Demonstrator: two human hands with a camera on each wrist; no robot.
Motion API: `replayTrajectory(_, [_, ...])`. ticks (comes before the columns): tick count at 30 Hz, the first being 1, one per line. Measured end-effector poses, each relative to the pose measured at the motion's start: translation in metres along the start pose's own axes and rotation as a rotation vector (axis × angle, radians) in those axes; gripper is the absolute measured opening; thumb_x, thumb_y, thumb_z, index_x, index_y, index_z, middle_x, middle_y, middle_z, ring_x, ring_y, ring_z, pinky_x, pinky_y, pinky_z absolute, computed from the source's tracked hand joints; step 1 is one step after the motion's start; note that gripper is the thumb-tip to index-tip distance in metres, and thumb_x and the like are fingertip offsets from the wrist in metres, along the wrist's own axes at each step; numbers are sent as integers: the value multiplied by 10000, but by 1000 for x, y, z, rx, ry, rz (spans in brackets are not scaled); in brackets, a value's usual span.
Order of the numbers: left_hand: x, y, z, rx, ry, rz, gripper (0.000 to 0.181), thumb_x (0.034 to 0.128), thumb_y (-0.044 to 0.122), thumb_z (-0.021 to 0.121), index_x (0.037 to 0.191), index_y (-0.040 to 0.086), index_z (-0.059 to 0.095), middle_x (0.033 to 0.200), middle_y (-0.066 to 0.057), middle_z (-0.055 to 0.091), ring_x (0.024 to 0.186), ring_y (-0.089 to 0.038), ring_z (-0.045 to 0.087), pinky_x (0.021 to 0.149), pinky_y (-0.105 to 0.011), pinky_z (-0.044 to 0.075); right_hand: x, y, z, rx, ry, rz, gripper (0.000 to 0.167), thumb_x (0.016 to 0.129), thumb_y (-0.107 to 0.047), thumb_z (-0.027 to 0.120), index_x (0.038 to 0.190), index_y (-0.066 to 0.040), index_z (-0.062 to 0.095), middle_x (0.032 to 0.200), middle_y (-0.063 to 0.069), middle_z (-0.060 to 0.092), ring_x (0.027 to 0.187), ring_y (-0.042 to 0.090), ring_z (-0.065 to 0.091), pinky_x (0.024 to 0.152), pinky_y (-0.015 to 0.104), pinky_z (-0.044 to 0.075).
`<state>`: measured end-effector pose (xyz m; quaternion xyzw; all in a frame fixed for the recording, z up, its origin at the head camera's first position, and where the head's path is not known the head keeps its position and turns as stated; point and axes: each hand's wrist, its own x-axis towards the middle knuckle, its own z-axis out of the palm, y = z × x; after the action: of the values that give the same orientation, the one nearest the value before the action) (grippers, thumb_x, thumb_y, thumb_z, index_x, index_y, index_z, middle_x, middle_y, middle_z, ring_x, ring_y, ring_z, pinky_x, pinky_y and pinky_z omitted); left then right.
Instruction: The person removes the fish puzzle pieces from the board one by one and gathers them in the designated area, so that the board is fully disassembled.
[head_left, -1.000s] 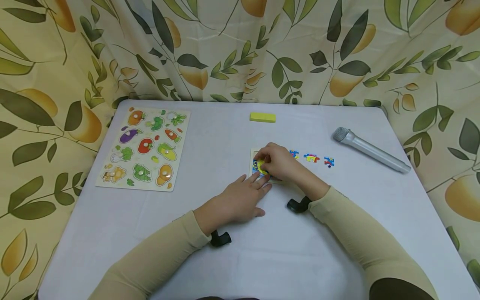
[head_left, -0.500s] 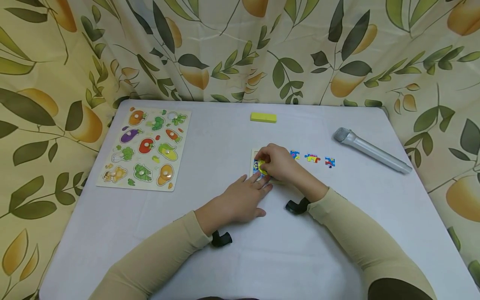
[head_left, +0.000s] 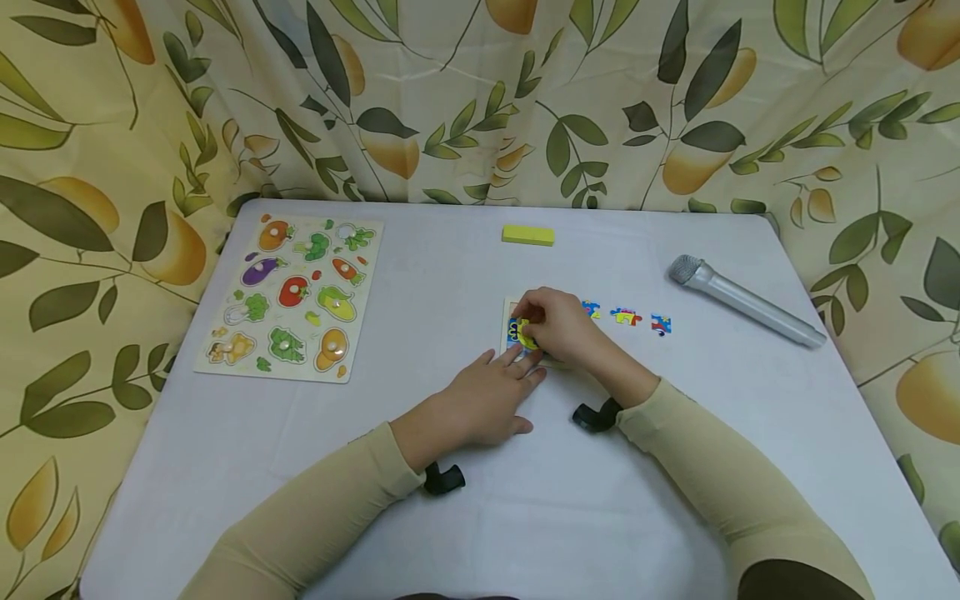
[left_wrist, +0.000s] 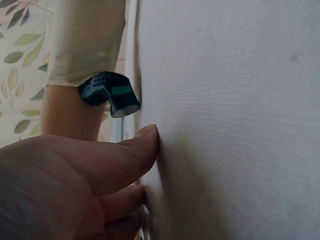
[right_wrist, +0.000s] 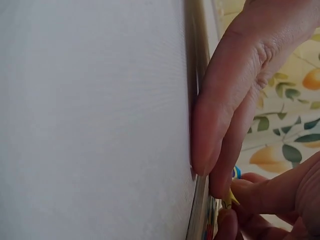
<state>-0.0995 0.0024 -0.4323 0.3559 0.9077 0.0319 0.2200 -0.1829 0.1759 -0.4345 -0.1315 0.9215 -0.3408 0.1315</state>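
A small jigsaw puzzle board [head_left: 509,310] lies flat near the table's middle, mostly covered by both hands. The right hand [head_left: 561,327] pinches a yellow puzzle piece [head_left: 527,336] over the board; in the right wrist view this yellow piece [right_wrist: 232,196] shows between thumb and fingers. Whether it is seated cannot be told. The left hand [head_left: 487,398] lies palm down with its fingers extended, fingertips resting on the board's near edge. To the right of the right hand lie a blue-and-yellow puzzle piece [head_left: 592,309], a yellow-and-red piece [head_left: 625,317] and a blue-and-red piece [head_left: 661,323].
A vegetable peg puzzle board [head_left: 311,319] lies at the table's left. Behind the small puzzle sits a yellow block [head_left: 528,235]. A silver microphone [head_left: 746,302] lies at the right. A patterned curtain [head_left: 465,100] hangs behind the white table [head_left: 420,283].
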Motion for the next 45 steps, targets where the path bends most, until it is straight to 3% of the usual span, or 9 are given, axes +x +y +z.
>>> replayTrajectory(7, [0, 0, 1, 17, 10, 4, 822, 1049, 577, 622, 1720, 230, 296, 1827, 30, 166, 1711, -260, 102, 1363, -539, 217, -4, -2, 1, 37, 25, 8, 253, 960, 55, 690, 1124, -115, 782, 1036, 105, 721, 986, 273, 650, 922, 416, 539])
replayTrajectory(16, [1, 0, 2, 16, 11, 2, 826, 1049, 576, 623, 1720, 229, 292, 1827, 25, 158, 1711, -261, 108, 1363, -543, 213, -7, -5, 0, 35, 18, 21, 249, 958, 66, 694, 1052, -119, 831, 1056, 104, 748, 999, 279, 651, 923, 416, 524])
replayTrajectory(28, [1, -1, 2, 6, 13, 13, 841, 1046, 576, 626, 1724, 214, 283, 1829, 30, 152, 1712, -255, 105, 1362, -548, 213, -2, -4, -11, 168, 48, 73, 197, 986, 6, 719, 1101, -110, 828, 1063, 113, 728, 958, 266, 663, 770, 285, 570])
replayTrajectory(35, [3, -1, 2, 0, 6, 0, 844, 1037, 591, 631, 1720, 224, 295, 1829, 32, 157, 1713, -249, 100, 1366, -543, 202, -7, 5, -29, 256, 32, 123, 133, 1009, -4, 715, 1120, -29, 784, 1036, 142, 659, 891, 274, 710, 756, 285, 659])
replayTrajectory(40, [3, 0, 3, -7, -2, -11, 848, 1032, 589, 638, 1722, 240, 289, 1832, 46, 146, 1716, -243, 85, 1371, -534, 190, -17, 16, -49, 163, 47, 165, 127, 1011, -59, 734, 1120, -48, 797, 1042, 133, 685, 977, 285, 634, 774, 230, 581])
replayTrajectory(45, [3, 0, 4, -8, -7, -14, 856, 1031, 592, 636, 1725, 242, 277, 1834, 49, 135, 1717, -247, 72, 1373, -535, 180, -27, 31, -66, 116, 56, 221, 142, 1000, -85, 756, 1130, -55, 807, 1043, 119, 682, 934, 262, 607, 718, 227, 545])
